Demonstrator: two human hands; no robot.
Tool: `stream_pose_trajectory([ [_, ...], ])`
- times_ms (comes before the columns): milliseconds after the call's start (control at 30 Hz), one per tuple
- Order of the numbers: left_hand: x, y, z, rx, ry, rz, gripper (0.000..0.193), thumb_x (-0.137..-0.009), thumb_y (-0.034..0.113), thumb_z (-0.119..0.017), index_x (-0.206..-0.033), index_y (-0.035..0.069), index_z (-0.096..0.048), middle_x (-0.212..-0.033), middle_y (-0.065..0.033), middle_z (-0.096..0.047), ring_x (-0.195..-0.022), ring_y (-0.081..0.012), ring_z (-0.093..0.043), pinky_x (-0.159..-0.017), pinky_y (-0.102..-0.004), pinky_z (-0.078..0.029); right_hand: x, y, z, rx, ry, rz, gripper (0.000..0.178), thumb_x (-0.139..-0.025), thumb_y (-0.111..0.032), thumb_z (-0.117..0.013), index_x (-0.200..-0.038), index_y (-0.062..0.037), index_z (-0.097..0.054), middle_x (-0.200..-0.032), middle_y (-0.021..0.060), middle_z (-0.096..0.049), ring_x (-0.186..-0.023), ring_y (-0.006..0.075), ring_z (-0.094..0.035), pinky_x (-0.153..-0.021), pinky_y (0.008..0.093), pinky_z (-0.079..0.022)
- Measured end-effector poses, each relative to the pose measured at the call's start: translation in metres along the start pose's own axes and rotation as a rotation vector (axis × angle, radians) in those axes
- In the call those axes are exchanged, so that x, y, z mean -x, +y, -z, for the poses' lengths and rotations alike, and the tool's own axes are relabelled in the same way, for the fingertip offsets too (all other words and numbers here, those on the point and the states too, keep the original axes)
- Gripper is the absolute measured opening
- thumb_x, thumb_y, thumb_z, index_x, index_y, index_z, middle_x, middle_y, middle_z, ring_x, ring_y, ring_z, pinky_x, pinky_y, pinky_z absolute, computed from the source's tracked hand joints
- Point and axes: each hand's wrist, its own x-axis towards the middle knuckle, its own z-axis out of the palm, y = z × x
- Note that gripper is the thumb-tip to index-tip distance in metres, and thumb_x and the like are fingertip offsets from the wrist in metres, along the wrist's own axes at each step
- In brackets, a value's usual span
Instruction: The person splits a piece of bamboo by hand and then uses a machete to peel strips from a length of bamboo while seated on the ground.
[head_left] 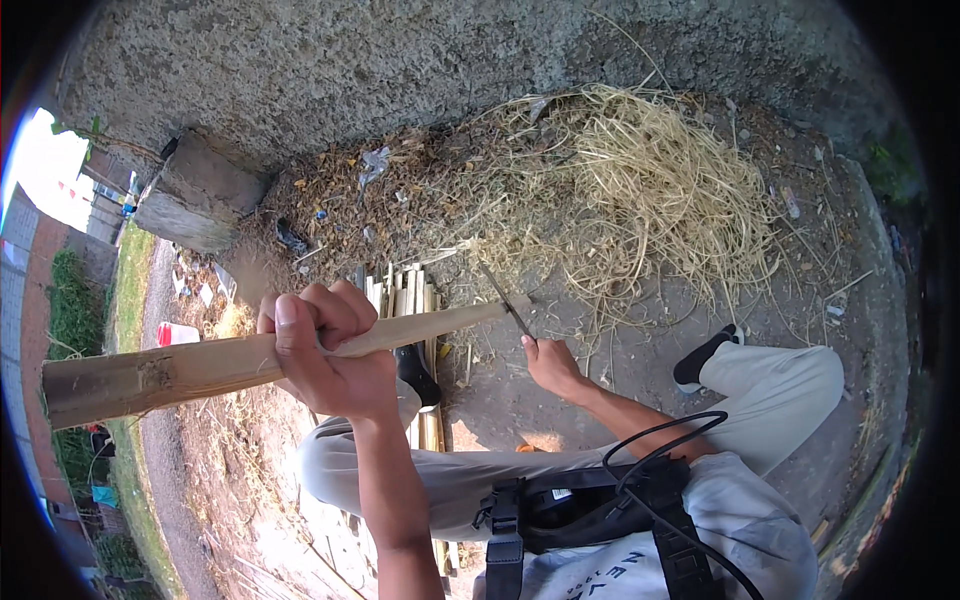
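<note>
My left hand is closed around a long piece of split bamboo, wide at its left end and narrower toward the right. A joint-like ring crosses the wide part. My right hand is closed on the handle of a knife, most of that handle hidden by the fingers. Its thin dark blade points up and to the left and lies across the bamboo's narrow right end. Under the bamboo, a bundle of pale split strips rests on the ground, partly covered by my left arm and leg.
A big heap of curly pale shavings lies against the rough wall. At the left stands a concrete block, with a red and white container below it. My dark-socked feet rest on the littered ground, legs bent.
</note>
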Motion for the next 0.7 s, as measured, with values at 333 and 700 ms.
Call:
stream_pose_trajectory([
  [333,-0.009,0.000,0.016,0.083,0.112,-0.040,0.028,-0.095,0.008,-0.034,-0.067,0.005,-0.028,-0.057,-0.0019,-0.022,-0.042,-0.0077,-0.016,-0.035,-0.0219,-0.017,0.009,0.032,-0.018,0.056,-0.122,-0.181,0.046,-0.098,-0.031,-0.039,-0.083,0.0054,-0.062,-0.069,0.0269,-0.062,-0.066,0.0451,-0.062,-0.060,0.0513,-0.048],
  [700,-0.013,0.006,0.022,-0.013,0.054,-0.043,0.029,-0.095,0.013,-0.032,-0.067,0.006,-0.030,-0.056,-0.0006,-0.020,-0.042,-0.0082,-0.019,-0.036,-0.0226,-0.018,0.020,0.005,-0.030,-0.061,0.058,0.117,0.040,-0.097,-0.028,-0.042,-0.081,0.0030,-0.061,-0.063,0.0248,-0.060,-0.061,0.0439,-0.060,-0.057,0.0501,-0.048],
])
